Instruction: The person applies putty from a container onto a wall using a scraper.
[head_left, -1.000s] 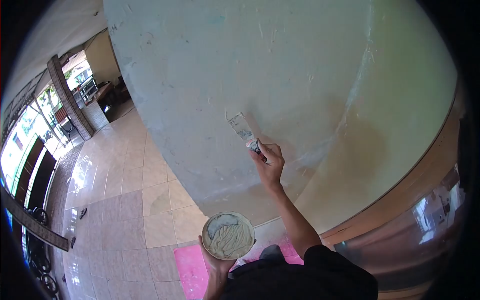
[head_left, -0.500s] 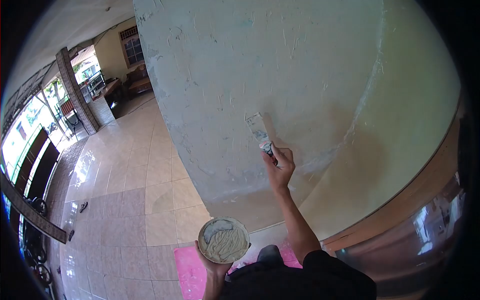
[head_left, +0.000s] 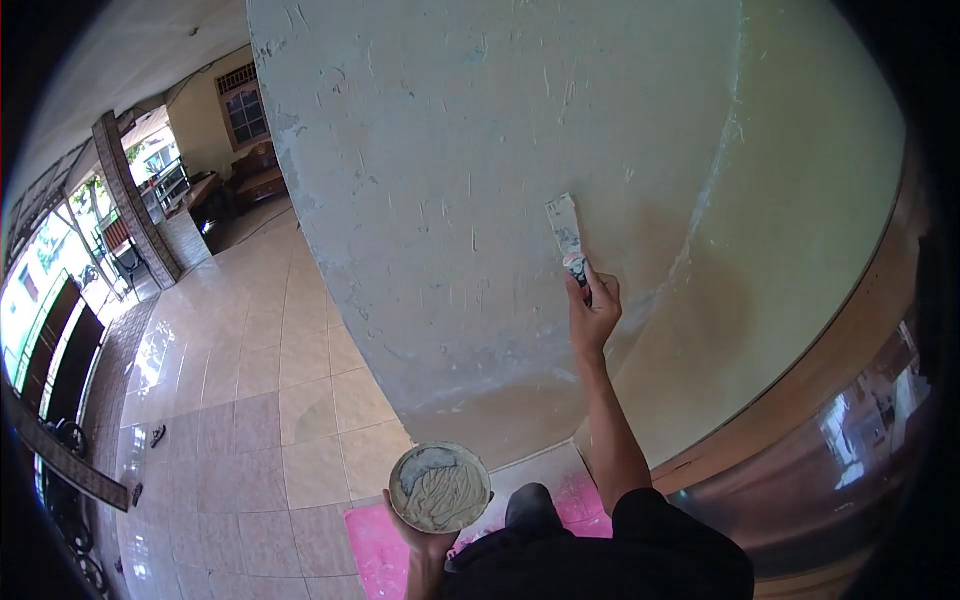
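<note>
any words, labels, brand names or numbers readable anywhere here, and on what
None can be read.
Putty knife in the right hand: smeared with filler, no brand or marking shows.
Round bowl of putty in the left hand: no label visible.
Wall: only scratches and filler streaks, no writing.
Pink sheet on the tiled floor: plain, no print.

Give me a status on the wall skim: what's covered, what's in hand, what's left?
Done: pale filler streaks and patches already cover much of the wall. In hand: the right hand holds the putty knife, blade against the wall; the left hand holds a bowl of putty, which looks well stocked. Left: the bare tan area beside and below the blade, and the strip near the floor, look untreated.
</note>
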